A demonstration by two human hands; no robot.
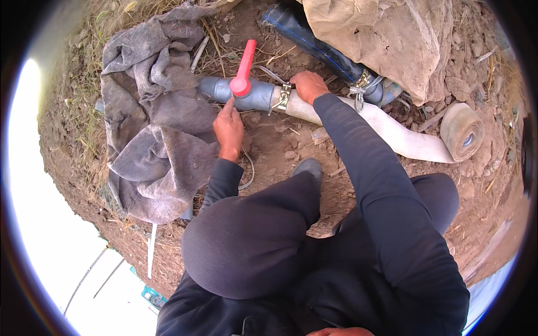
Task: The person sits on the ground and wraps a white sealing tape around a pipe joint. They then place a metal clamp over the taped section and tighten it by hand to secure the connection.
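A grey plastic pipe valve (260,95) with a red lever handle (245,64) lies on the soil. My left hand (228,130) is just on the near side of it, index finger stretched toward the valve body below the handle, nothing visible in the hand. A flat white hose (400,134) is fitted over the valve's right end, with a metal hose clamp (284,97) around the joint. My right hand (310,87) reaches across the hose, its fingers curled at the far side of the clamp. The thumb and fingertips there are partly hidden.
A dirty grey cloth (162,151) covers the pipe on the left. The hose's rolled end (462,133) lies at right. Behind are a black pipe (314,42), tied with wire (361,92) at its end, and a tan sack (386,39). My bent knees flank the near soil.
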